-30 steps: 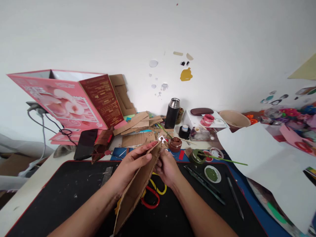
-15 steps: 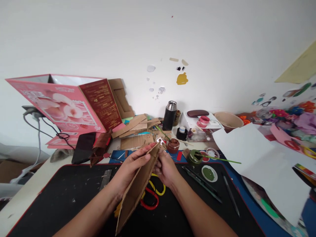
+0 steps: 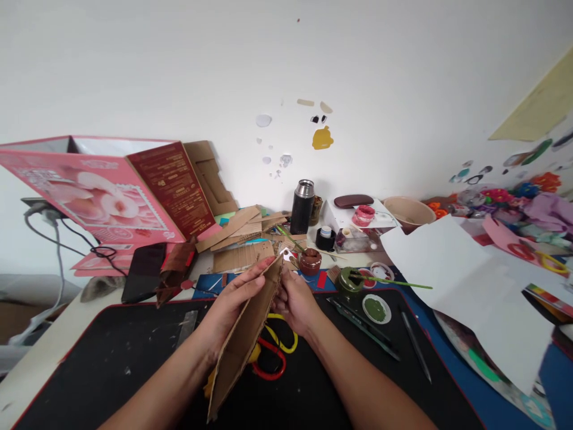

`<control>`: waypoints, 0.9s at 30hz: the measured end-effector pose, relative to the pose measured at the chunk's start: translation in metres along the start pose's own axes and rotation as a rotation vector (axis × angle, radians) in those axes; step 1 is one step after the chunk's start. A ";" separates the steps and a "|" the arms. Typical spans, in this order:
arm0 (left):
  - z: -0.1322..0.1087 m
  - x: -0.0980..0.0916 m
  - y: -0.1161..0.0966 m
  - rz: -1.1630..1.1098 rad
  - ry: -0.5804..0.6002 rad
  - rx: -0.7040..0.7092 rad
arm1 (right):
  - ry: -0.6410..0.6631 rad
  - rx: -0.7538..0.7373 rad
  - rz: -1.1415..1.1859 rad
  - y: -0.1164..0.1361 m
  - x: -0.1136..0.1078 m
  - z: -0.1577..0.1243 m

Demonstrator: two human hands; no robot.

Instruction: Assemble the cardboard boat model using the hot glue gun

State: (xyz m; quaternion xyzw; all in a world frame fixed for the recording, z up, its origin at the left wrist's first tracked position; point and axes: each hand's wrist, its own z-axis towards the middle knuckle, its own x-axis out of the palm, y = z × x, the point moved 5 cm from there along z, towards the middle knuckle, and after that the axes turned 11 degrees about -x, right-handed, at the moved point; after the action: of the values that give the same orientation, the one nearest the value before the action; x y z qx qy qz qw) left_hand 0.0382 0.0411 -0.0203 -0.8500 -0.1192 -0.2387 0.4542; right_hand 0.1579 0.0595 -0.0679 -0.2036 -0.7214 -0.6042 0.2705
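Note:
A long folded piece of brown corrugated cardboard (image 3: 245,341) is held up on edge above the black mat, its open side facing me. My left hand (image 3: 233,301) grips its left side, fingers along the upper edge and thumb on top. At the far right end, my right hand (image 3: 295,301) is closed on the cardboard with curled fingers; their tips are partly hidden. Under the cardboard lie scissors (image 3: 274,367) with red handles and yellow-handled scissors (image 3: 286,343), blades out of sight. Something yellow (image 3: 208,382) shows at the cardboard's lower left.
A metal ruler (image 3: 187,327) rests on the black mat (image 3: 107,364). Farther back stand a brown paint jar (image 3: 310,261), a green paint jar (image 3: 350,280) with a brush, and a black flask (image 3: 303,209). Pens (image 3: 364,328) lie right; a pink box (image 3: 96,194) stands left.
My view has turned slightly right, so the surroundings sit a little farther left. Both hands keep their grip on the cardboard, which has barely moved.

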 end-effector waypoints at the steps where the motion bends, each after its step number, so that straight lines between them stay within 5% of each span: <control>1: 0.001 0.000 0.000 -0.008 0.007 -0.003 | -0.001 -0.001 0.001 0.000 0.000 0.000; 27: 0.006 -0.011 0.001 0.056 0.005 -0.026 | 0.045 -0.016 -0.050 0.000 -0.002 0.008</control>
State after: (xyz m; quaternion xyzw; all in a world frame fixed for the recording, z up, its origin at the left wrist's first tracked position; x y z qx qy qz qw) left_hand 0.0309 0.0455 -0.0297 -0.8582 -0.0913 -0.2296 0.4500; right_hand 0.1586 0.0672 -0.0701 -0.1743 -0.7151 -0.6208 0.2699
